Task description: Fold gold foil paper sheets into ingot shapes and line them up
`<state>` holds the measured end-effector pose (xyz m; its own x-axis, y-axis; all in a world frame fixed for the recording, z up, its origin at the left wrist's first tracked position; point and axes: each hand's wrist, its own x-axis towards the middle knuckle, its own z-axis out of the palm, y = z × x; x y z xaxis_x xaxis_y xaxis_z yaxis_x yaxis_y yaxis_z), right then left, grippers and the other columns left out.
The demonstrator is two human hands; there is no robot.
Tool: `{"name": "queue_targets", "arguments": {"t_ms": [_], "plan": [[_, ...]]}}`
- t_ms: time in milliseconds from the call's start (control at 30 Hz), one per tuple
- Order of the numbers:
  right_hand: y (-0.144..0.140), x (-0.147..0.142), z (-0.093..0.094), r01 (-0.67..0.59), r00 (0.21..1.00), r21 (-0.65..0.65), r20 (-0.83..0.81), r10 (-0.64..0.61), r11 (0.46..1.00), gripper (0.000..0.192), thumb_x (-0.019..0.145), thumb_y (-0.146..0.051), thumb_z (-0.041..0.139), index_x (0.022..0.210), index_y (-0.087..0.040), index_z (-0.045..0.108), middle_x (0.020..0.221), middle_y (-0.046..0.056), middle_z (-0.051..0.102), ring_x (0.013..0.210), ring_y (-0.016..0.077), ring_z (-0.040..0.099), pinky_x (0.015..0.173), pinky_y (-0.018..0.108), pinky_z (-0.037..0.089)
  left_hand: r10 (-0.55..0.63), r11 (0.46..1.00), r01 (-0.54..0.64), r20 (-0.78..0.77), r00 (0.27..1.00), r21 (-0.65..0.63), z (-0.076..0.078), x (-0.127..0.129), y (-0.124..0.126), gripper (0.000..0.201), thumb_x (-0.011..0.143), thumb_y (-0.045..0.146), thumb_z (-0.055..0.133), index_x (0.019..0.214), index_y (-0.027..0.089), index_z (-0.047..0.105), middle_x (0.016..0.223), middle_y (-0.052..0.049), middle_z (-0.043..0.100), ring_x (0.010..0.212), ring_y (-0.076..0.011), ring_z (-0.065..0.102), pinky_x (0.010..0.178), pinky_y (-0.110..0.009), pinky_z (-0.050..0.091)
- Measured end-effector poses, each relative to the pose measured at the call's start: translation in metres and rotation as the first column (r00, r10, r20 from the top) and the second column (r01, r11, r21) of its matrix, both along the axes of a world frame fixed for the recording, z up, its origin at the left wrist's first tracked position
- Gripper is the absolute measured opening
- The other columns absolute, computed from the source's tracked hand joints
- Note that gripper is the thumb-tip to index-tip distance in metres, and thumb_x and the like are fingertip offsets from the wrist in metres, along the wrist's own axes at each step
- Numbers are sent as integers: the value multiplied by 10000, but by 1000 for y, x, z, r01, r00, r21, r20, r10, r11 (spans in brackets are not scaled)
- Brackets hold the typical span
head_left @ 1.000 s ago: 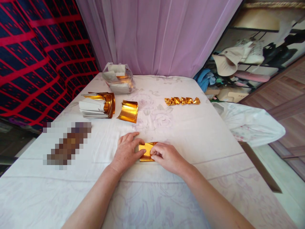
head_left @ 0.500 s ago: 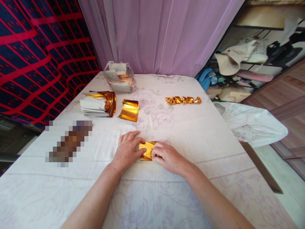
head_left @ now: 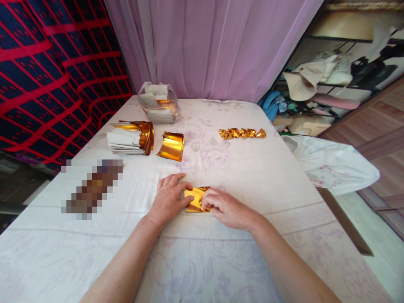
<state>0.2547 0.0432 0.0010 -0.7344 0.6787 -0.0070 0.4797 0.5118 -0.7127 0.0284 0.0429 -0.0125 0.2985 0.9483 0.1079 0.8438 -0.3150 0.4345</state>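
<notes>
Gold sheet pinned by spread left hand, presumably for steadiness; right end pinched by right hand; twisted pieces set apart, likely against crushing.

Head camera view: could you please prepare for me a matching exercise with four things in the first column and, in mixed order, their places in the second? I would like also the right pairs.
Things
1. clear plastic bag
2. gold foil piece
3. large stack of gold and white paper
4. row of folded gold pieces

Places
A. farthest to the right of the four
B. touched by the left hand and the right hand
C. nearest to the purple curtain
D. farthest to the left of the four

Right pairs: 1-C, 2-B, 3-D, 4-A
</notes>
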Motion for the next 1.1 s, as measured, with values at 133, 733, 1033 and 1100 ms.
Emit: {"name": "queue_targets", "arguments": {"t_ms": [133, 733, 1033, 1100], "plan": [[1, 2, 3, 35, 999, -45, -11, -36, 998, 340, 698, 89, 486, 828, -196, 618, 910, 1, 604, 852, 135, 567, 778, 243, 431, 1, 1000, -1, -8, 1000, -5, 0, 1, 0, 218, 791, 304, 718, 1007, 295, 692, 1331, -52, 564, 1263, -291, 478, 1043, -495, 342], [-13, -9, -3, 298, 944, 158, 97, -315, 941, 125, 778, -73, 689, 782, -194, 656, 836, 4, 598, 820, 153, 578, 727, 251, 407, 76, 990, -53, -168, 983, 133, 15, 21, -26, 356, 768, 457, 705, 1048, 238, 700, 1409, -135, 533, 1307, -353, 460, 1101, -601, 267], [-13, -9, -6, 289, 946, 185, 97, -310, 939, 123, 775, -90, 710, 773, -191, 641, 843, 8, 604, 825, 158, 578, 735, 259, 416, 145, 975, -117, -141, 979, 187, -1, 35, -36, 472, 785, 491, 676, 1124, 165, 631, 1432, -187, 509, 1343, -388, 429, 1119, -649, 219], [-13, -9, -6, 290, 945, 190, 95, -312, 938, 127, 778, -84, 698, 768, -192, 634, 842, 7, 603, 830, 158, 578, 739, 259, 416, 158, 977, -134, -141, 977, 165, -2, 36, -37, 458, 783, 473, 677, 1125, 174, 620, 1442, -179, 501, 1357, -378, 415, 1121, -651, 218]]}}
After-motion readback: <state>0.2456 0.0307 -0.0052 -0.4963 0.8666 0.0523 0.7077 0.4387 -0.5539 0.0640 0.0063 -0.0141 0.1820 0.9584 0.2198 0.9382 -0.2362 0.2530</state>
